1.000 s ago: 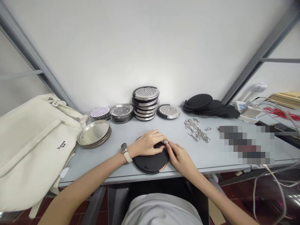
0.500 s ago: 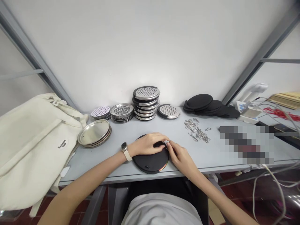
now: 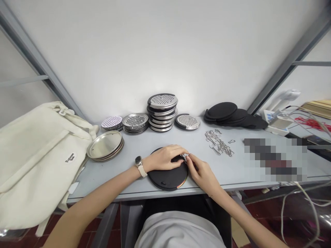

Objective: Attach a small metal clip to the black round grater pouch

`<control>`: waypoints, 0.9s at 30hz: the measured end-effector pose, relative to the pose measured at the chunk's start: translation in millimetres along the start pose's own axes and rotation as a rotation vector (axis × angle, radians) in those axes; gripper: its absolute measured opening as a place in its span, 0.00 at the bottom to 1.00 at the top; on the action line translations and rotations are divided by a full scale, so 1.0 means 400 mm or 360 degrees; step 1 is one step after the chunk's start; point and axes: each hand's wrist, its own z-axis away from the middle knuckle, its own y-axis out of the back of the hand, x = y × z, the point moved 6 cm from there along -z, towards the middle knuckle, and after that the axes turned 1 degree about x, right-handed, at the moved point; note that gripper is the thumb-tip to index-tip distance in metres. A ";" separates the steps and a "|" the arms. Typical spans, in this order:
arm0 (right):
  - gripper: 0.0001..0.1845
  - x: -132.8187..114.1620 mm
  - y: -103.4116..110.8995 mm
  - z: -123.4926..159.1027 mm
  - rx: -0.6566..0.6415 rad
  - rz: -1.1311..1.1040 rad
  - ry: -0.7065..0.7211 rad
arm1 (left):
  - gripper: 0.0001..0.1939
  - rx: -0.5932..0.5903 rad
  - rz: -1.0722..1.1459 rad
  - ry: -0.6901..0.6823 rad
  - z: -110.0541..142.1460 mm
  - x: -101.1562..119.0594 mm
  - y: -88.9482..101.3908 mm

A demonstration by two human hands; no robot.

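Note:
A round black disc [image 3: 168, 178] lies at the table's front edge, with a small oval slot near its front and a coloured strip on its right rim. My left hand [image 3: 165, 157], wearing a watch, rests across the disc's far half, thumb and fingers closing on its right edge. My right hand [image 3: 203, 171] pinches a small shiny metal clip [image 3: 184, 158] at that same edge, fingertips almost meeting the left ones. The fingers mostly hide the clip, so whether it is fastened to the disc I cannot tell. Several similar metal clips [image 3: 219, 144] lie loose to the right.
Along the wall stand a stack of round metal graters [image 3: 162, 115], shorter grater stacks [image 3: 136, 122], a single grater [image 3: 188, 122] and black round covers [image 3: 227, 113]. Metal discs [image 3: 104, 144] sit left, beside a cream bag [image 3: 38, 155]. Cables and a power strip [image 3: 278, 127] are right.
The view has shifted slightly. Both hands stay at the disc's right edge, with only small finger movements around the metal clip.

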 end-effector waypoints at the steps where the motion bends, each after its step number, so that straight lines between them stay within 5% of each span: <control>1: 0.14 -0.001 0.000 0.000 0.0004 0.0005 0.0004 | 0.16 0.0002 -0.0017 0.0001 0.000 0.000 0.000; 19: 0.14 -0.004 -0.011 0.003 -0.0002 0.0265 0.0168 | 0.14 0.0017 0.0086 0.0028 0.000 -0.009 -0.003; 27: 0.13 0.006 -0.009 0.001 -0.0007 0.0155 0.0068 | 0.14 0.0003 0.0126 0.0037 0.000 -0.008 -0.001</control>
